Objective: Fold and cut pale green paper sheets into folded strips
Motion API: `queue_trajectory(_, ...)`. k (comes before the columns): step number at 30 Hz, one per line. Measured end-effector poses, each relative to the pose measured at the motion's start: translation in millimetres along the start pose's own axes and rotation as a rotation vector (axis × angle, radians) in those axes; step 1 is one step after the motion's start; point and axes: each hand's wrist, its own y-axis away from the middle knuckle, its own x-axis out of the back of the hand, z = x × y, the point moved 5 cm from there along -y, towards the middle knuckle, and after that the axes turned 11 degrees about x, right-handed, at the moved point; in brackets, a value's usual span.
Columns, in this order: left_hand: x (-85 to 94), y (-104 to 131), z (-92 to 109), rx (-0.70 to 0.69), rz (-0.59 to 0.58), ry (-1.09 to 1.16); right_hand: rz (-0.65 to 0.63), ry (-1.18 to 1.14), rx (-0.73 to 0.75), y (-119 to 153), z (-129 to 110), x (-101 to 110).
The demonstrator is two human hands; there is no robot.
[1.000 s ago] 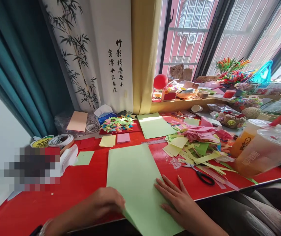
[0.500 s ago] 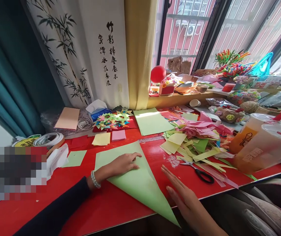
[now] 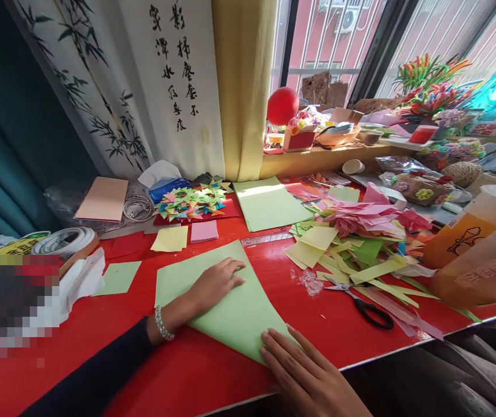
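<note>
A light green sheet of paper (image 3: 230, 310), folded on the diagonal, lies on the red table (image 3: 213, 379) in front of me. My left hand (image 3: 215, 286) rests on its upper middle, palm down with the fingers stretched. Over the near right corner of the sheet, my right hand (image 3: 300, 368) lies flat with its fingers extended, hiding that corner. To the right, black-handled scissors (image 3: 371, 313) lie beside a heap of green and yellow paper strips (image 3: 334, 255). A small green paper square (image 3: 117, 278) is left of the sheet.
Behind the sheet are yellow paper squares (image 3: 169, 238), pink squares (image 3: 204, 231), a stack of green sheets (image 3: 269, 205) and folded paper stars (image 3: 193, 200). Pink paper scraps (image 3: 360, 214) pile up at right. Drink cups (image 3: 482, 266) stand near the right edge.
My right hand has moved left and down onto the near right corner of the green sheet. My left hand stays on the paper. The camera view has shifted slightly.
</note>
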Motion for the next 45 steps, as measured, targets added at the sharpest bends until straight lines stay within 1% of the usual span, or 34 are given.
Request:
queue_trajectory(3,-0.4,-3,-1,0.011,0.001,0.002,-0.041,0.005,0.016,2,3,-4)
queue_trajectory(9,-2.9,-7,-3,0.044,0.005,0.005,-0.003,-0.021,-0.025,4,4,-6)
queue_trajectory(17,-3.5,-11,-3,0.062,0.022,-0.034,-0.054,0.038,0.015,4,1,-9)
queue_trajectory(21,-4.3,-12,-3,0.063,0.026,-0.023,-0.029,0.002,0.002,6,1,-9)
queue_trajectory(26,-5.1,-12,-5,0.087,0.028,0.01,-0.046,0.026,0.004,7,0,-11)
queue_trajectory(31,-5.9,-12,-5,0.104,0.028,-0.013,-0.017,-0.006,-0.024,8,-1,-10)
queue_trajectory(45,-6.5,-12,-4,0.115,0.02,-0.047,-0.03,0.036,-0.007,8,-4,-13)
